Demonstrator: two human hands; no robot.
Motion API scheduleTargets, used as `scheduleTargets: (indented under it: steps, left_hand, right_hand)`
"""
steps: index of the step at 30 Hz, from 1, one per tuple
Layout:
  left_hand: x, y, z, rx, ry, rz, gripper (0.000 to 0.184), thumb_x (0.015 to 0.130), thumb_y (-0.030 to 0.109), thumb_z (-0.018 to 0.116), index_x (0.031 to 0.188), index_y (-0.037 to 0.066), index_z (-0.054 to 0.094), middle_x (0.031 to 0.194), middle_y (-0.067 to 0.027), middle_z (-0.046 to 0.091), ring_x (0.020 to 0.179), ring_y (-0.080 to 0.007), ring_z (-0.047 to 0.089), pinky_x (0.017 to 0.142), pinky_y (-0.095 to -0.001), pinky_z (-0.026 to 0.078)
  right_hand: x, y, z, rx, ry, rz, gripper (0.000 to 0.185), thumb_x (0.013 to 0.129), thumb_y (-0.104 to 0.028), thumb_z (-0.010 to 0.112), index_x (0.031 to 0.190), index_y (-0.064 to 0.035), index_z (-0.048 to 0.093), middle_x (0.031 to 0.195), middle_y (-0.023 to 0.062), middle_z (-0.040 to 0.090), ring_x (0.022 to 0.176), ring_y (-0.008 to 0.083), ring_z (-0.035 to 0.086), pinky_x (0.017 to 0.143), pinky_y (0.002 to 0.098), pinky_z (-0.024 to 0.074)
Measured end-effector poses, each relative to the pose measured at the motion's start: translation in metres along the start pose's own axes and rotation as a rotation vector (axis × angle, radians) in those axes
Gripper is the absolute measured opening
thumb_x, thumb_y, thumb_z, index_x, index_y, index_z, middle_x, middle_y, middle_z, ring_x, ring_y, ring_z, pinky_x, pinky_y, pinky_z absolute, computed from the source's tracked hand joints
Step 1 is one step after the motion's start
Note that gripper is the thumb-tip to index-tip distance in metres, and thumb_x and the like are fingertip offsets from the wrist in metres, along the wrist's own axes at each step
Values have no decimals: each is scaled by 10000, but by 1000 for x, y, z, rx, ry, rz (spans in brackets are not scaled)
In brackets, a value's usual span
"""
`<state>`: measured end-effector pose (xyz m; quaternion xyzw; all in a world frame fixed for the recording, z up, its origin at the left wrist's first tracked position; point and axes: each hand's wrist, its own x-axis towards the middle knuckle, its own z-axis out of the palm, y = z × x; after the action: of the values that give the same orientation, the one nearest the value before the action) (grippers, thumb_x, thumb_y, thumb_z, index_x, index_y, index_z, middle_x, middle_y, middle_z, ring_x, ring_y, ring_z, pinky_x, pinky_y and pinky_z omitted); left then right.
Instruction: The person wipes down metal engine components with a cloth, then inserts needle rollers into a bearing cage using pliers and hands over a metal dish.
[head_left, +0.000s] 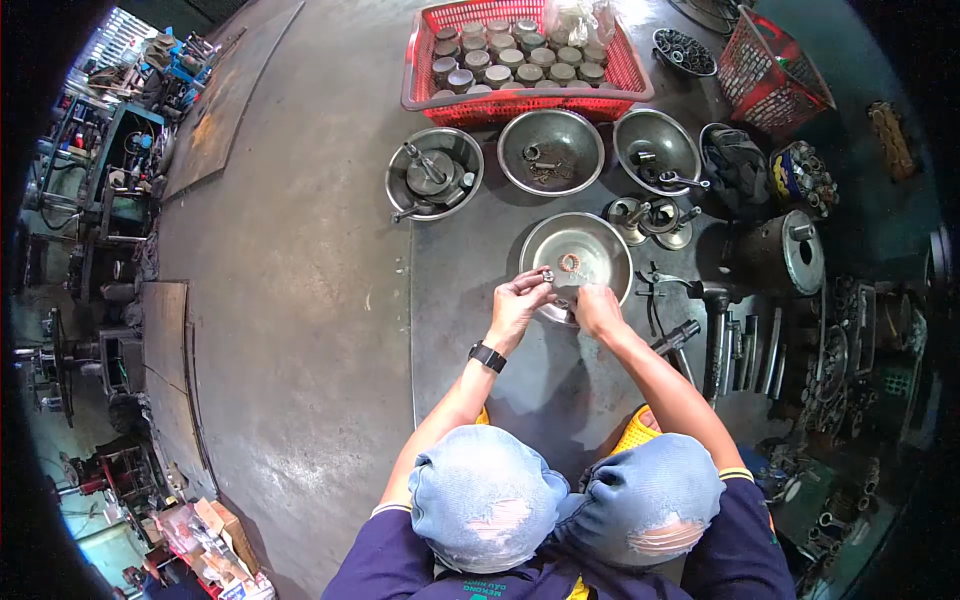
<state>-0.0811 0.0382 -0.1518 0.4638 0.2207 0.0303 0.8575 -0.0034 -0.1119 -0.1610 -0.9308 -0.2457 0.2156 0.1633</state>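
Observation:
My left hand [516, 308], with a black watch [488, 356] on its wrist, pinches a small shiny metal ring-shaped part [547, 276] at the near left side of a steel bowl [606, 240]. Closed knuckles-up, my right hand [598, 309] is over the bowl's near right rim; its fingertips are hidden, so what it holds cannot be made out. Inside the bowl lies a copper-coloured ring [570, 262]. Small bits near its bottom are too small to name.
Three steel bowls with metal parts, such as the left bowl [396, 160], stand beyond. Behind them is a red basket [411, 88] of metal cylinders. At right are a hammer [716, 300], metal rods [750, 345] and a large metal cylinder [765, 255].

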Motion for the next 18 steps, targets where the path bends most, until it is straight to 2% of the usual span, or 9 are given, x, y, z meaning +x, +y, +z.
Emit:
scheduleTargets:
  steps: [2,6,8,9,11,13,15,16,18]
  left_hand:
    - [0,1,1,-16,-4,2,235,826,-7,609,1040,-104,592,1217,-133,527,1010,-218,593,827,-345,557]
    - [2,1,5,-29,12,-30,265,824,-2,620,1067,-99,574,1212,-135,531,1005,-212,599,817,-342,561]
    - [1,3,4,-22,12,-30,266,818,2,632,1061,-91,579,1204,-140,538,997,-211,604,806,-337,564]
    - [0,4,5,-24,16,-32,266,818,2,632,1061,-91,579,1204,-140,538,997,-211,604,806,-337,564]
    - [-1,4,5,12,-17,3,244,815,1,634,1039,-88,595,1198,-140,543,996,-218,606,808,-329,562]
    - [0,3,6,19,-21,-6,237,811,1,638,1026,-93,601,1204,-140,539,992,-214,605,808,-319,558]
    - [0,2,7,28,-26,-13,230,808,1,642,1013,-97,607,1209,-139,535,987,-211,604,809,-309,554]
    - [-1,1,7,51,-34,13,230,801,8,652,1001,-100,615,1212,-139,533,980,-202,602,806,-301,549]
    - [-1,3,7,75,-37,43,230,795,16,662,989,-102,623,1215,-138,531,973,-194,600,803,-293,544]
  right_hand:
    - [3,1,3,-86,-21,-116,148,702,-68,571,735,47,657,771,265,625,766,385,641,707,441,520]
    - [5,1,-9,-142,-40,-205,158,691,-74,580,744,53,658,785,270,626,769,377,644,700,427,523]
    - [8,-1,-21,-11,-81,-49,197,681,-106,612,766,67,655,792,274,626,768,369,645,691,418,523]
    - [12,6,-19,109,18,-16,234,671,-130,656,789,71,650,767,264,630,750,338,659,673,404,522]
    - [10,0,-42,525,81,83,249,668,-134,692,811,65,647,730,237,639,699,286,668,647,362,520]
    - [18,6,-42,851,30,40,151,725,-49,677,838,50,656,707,114,661,617,149,613,585,281,496]
    - [17,-1,-47,1075,12,-29,111,745,-24,667,820,56,647,732,80,656,623,127,594,566,265,484]
    - [15,-7,-52,1074,14,-29,111,745,-24,667,820,56,647,732,80,656,623,127,594,566,265,484]
    - [13,-16,-58,1170,-116,-22,123,744,-30,672,815,62,634,739,85,645,621,128,591,556,250,477]
